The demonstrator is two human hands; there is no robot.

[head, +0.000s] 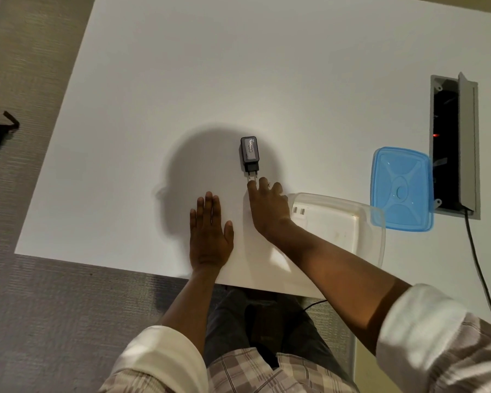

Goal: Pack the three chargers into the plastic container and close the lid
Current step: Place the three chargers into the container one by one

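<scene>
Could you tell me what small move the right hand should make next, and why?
Probably close the right hand around the black charger. Its fingertips already reach the plug prongs, the charger lies loose on the table, and the clear container sits open beside it, the blue lid off.

Checked shirt in beige and grey, sleeves (425, 321) rolled up with white lining turned out at the cuffs. Dark trousers (230, 327) below. Bare forearms, bare hands (210, 234), no watch visible.
</scene>
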